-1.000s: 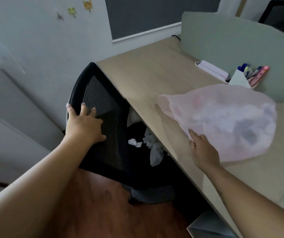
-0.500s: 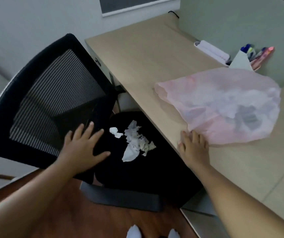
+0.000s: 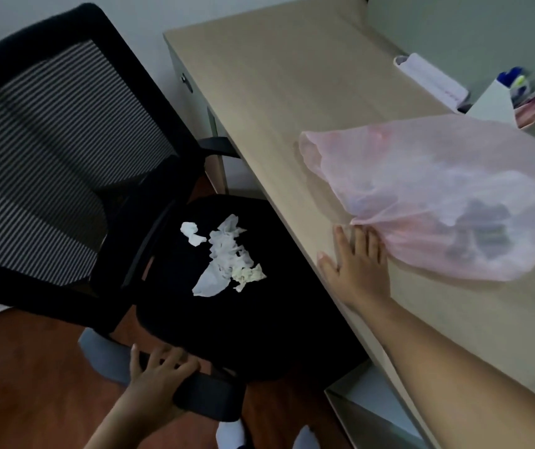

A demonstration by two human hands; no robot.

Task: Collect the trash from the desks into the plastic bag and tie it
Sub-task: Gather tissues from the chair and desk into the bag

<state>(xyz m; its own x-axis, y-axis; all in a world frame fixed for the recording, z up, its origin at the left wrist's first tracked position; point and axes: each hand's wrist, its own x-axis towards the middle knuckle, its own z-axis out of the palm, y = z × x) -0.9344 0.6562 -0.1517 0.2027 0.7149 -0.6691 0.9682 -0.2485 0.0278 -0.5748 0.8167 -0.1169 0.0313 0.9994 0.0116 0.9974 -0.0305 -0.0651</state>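
Note:
A translucent pink plastic bag, partly filled with trash, lies on the wooden desk. My right hand lies flat on the desk near its front edge, straight fingers touching the bag's lower rim. Crumpled white tissues are scattered on the black seat of an office chair left of the desk. My left hand rests on the chair's near armrest, fingers spread over it.
A white roll-shaped case and a pen holder with several markers stand at the desk's back right, against a grey-green partition. A drawer unit sits under the desk. My feet in white socks show on the wood floor.
The chair has swung round and come closer, baring the seat with the tissues. My left hand moved from the backrest down to the armrest. My right hand stayed by the bag.

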